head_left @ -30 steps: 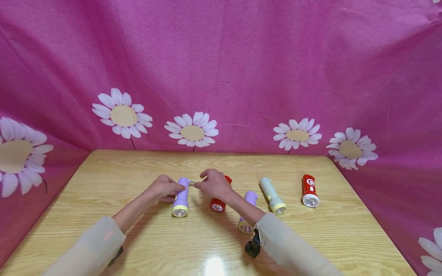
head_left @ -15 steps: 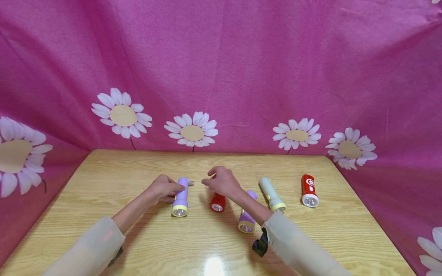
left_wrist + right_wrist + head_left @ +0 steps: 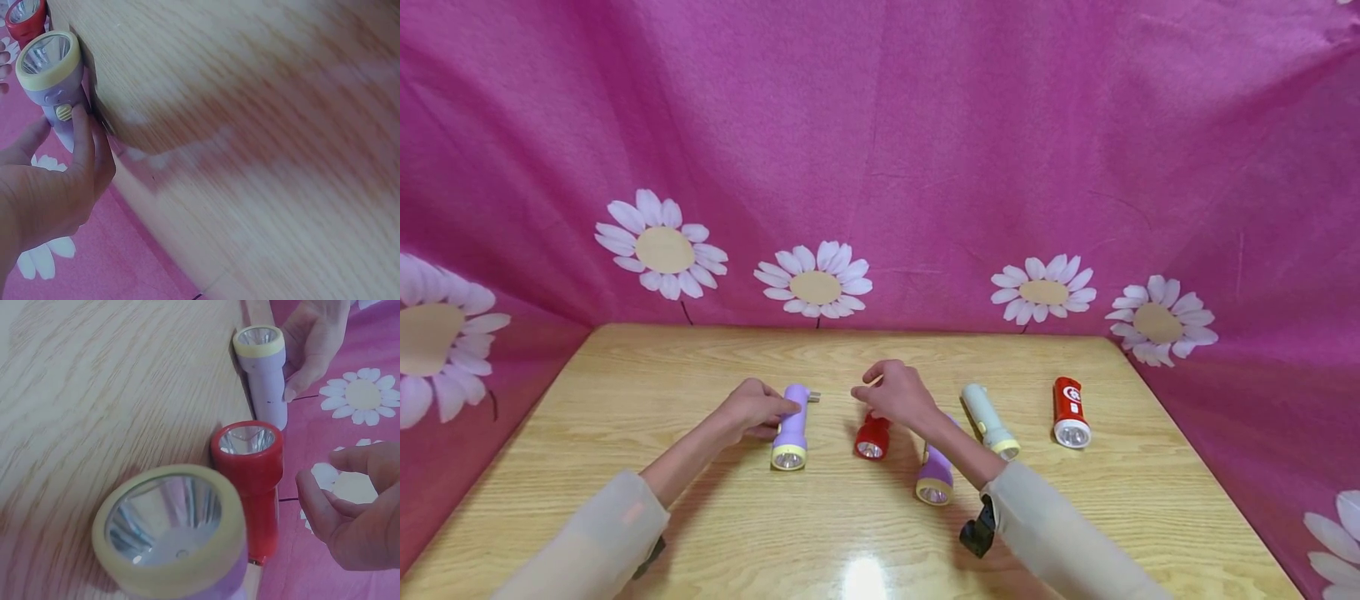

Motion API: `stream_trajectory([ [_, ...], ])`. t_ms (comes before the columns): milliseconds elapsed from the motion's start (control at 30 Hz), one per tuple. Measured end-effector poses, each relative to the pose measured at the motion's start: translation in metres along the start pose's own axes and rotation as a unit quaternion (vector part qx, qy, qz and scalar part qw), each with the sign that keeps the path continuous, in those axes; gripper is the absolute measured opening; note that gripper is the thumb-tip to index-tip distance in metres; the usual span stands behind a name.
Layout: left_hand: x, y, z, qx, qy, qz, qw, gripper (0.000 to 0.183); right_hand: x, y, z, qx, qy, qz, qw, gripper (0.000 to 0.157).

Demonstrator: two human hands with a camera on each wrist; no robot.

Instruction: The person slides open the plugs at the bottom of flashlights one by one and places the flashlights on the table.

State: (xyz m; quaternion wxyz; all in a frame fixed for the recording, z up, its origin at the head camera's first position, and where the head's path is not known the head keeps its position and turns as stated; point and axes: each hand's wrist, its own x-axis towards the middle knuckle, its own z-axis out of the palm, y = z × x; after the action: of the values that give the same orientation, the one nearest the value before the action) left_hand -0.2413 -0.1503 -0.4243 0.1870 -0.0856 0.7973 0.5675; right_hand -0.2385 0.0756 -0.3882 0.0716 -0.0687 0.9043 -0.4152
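Observation:
My left hand point(image 3: 756, 410) pinches a purple flashlight point(image 3: 792, 429) with a pale yellow rim, which lies lens toward me. In the left wrist view, a fingertip rests beside its ridged yellow switch point(image 3: 65, 112). Metal plug prongs point(image 3: 815, 397) stick out sideways near its tail. Just right of it lies a red flashlight point(image 3: 872, 440), its rear part hidden by my right hand point(image 3: 901, 392). That hand hovers over it with loosely bent fingers; the right wrist view shows a gap between thumb and fingers and nothing held.
A second purple flashlight point(image 3: 935, 479) lies partly under my right forearm. Farther right are a pale grey-green flashlight point(image 3: 987, 417) and a red one with a white rim point(image 3: 1070, 408). The wooden tabletop point(image 3: 700, 533) ends at a pink flowered cloth point(image 3: 880, 167).
My right hand has drawn back from the extended plug prongs, moving right to above the red flashlight. My left hand and its purple flashlight stay in place.

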Motion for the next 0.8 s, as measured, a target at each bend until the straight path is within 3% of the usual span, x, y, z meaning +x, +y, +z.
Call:
stream_trajectory([
  [367,0.002,0.002,-0.001,0.007,0.0,0.0,1.0,0.03,0.0,0.01,-0.011,-0.006,0.013,0.017,1.0,0.024],
  [567,0.001,0.003,0.0,0.014,0.002,0.001,0.9999,0.03,0.001,0.02,-0.019,-0.07,0.022,0.018,0.997,0.022],
  [800,0.0,0.001,-0.001,0.003,0.002,0.005,1.0,0.029,0.0,0.028,-0.024,-0.088,0.003,0.038,0.995,0.028],
])
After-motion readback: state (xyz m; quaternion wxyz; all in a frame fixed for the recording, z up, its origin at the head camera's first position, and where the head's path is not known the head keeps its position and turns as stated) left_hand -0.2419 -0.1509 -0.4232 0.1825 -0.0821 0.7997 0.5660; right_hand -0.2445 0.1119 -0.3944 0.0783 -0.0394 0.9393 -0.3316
